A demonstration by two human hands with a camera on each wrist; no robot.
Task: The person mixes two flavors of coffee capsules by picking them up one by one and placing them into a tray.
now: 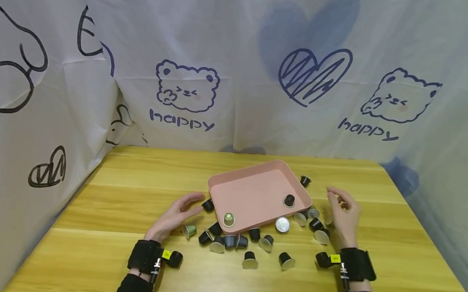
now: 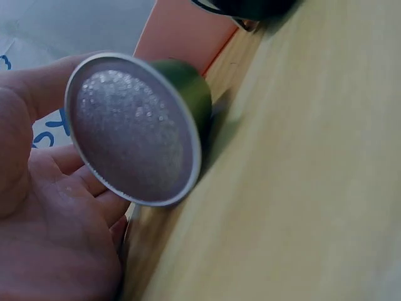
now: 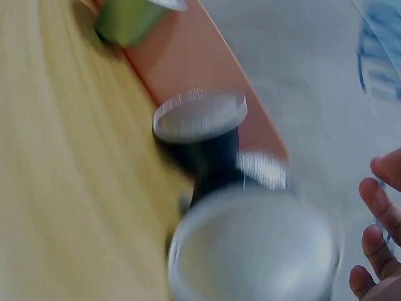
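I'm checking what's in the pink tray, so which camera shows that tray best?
The head view: it shows the whole pink tray, with a green pod and a black pod inside. The left wrist view catches only part of its side, beyond another green pod; the right wrist view shows a side partly covered by pods.

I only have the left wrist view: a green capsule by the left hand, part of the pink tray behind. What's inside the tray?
Observer: Two capsules, a green one and a black one, stand in the tray.
Operator: Where's the right hand?
Observer: Over the table, off the tray's right end, with no capsule visible in its grasp.
Operator: Anything near the left hand that my green capsule could be hiding?
Observer: Yes, a dark capsule lies close to its fingertips, at the tray's left end.
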